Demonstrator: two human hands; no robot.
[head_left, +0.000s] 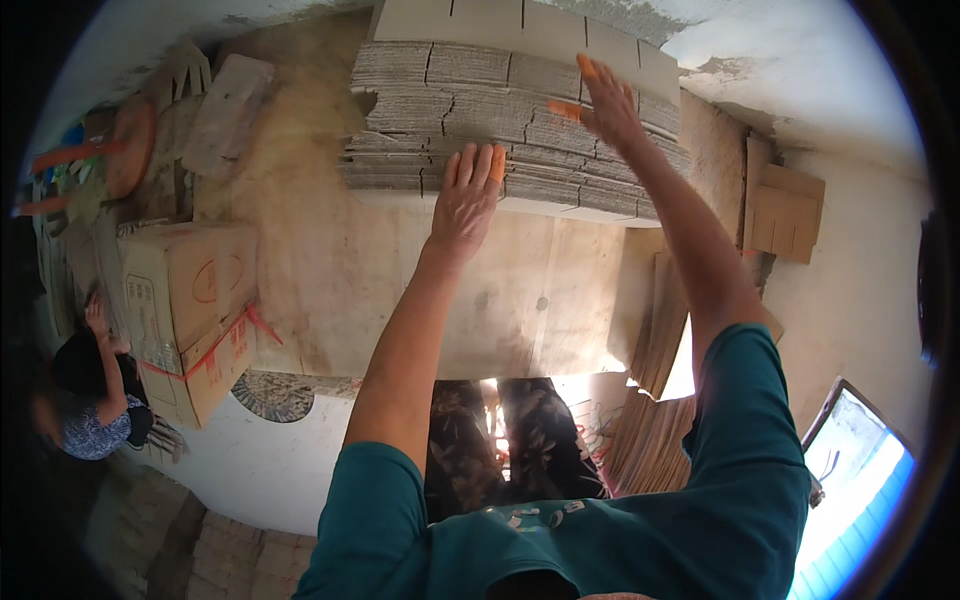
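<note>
The wooden table point(470, 290) bears, along its far side, my stack of slotted cardboard point(515, 100): probably heavy whole, sheets light, stiffish, best held by their edges. Toward the table's front, my left hand point(465, 205) touches it, grip unclear; farther across the table, my right hand point(612, 110) spreads, holding nothing.

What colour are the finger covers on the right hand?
Orange: the finger covers on the right hand show best in the head view.

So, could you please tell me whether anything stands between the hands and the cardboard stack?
Apart from orange finger covers, nothing visible does: the left hand is at the near side of the cardboard stack, the right hand over it.
</note>
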